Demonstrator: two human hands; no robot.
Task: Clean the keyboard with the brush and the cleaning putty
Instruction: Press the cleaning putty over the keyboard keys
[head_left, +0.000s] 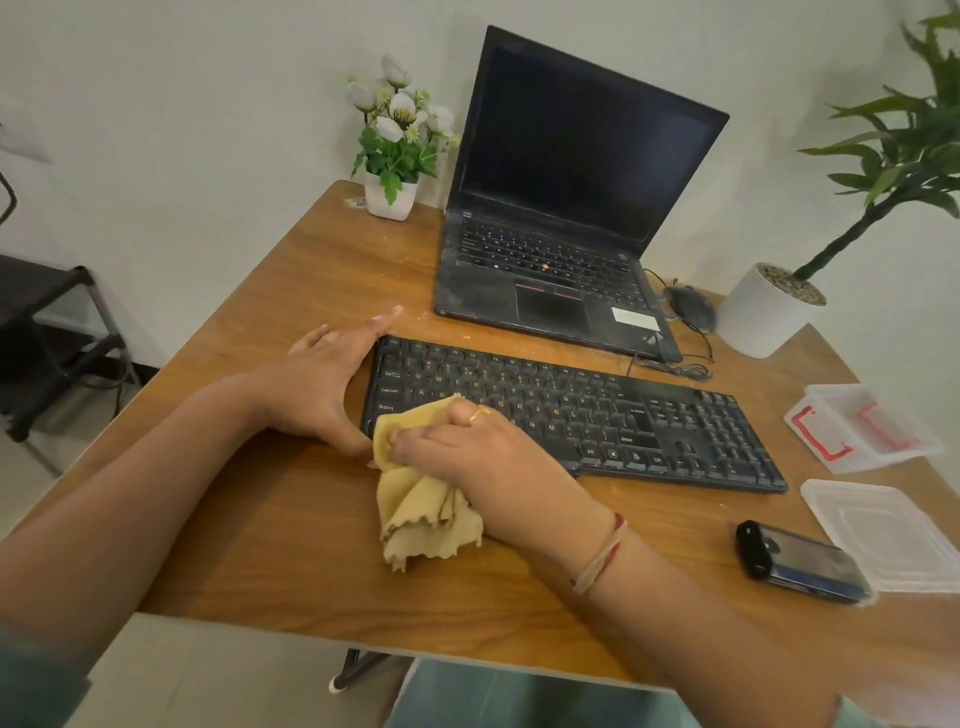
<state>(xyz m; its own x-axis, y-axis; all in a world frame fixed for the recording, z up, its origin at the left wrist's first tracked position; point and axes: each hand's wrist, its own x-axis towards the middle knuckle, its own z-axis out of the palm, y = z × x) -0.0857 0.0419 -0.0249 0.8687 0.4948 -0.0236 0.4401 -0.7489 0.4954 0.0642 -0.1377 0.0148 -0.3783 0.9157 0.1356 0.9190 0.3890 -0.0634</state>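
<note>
Gripping yellow cloth (426, 514) on keyboard (623, 415), right hand (467, 441) fingers curled; left hand (322, 379) fingers straight, touching edge; laptop (561, 208) behind.

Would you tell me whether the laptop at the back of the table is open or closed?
Open: the laptop has its lid raised, with its keys and dark screen showing.

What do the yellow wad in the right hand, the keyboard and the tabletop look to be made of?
Yellow wad: soft woven cloth, matte, by its folds and zigzag-cut edges; not putty-like.
Keyboard: black plastic, matte, moulded keys with printed legends.
Tabletop: wood-grain surface with slight sheen, probably laminate or veneer.
</note>
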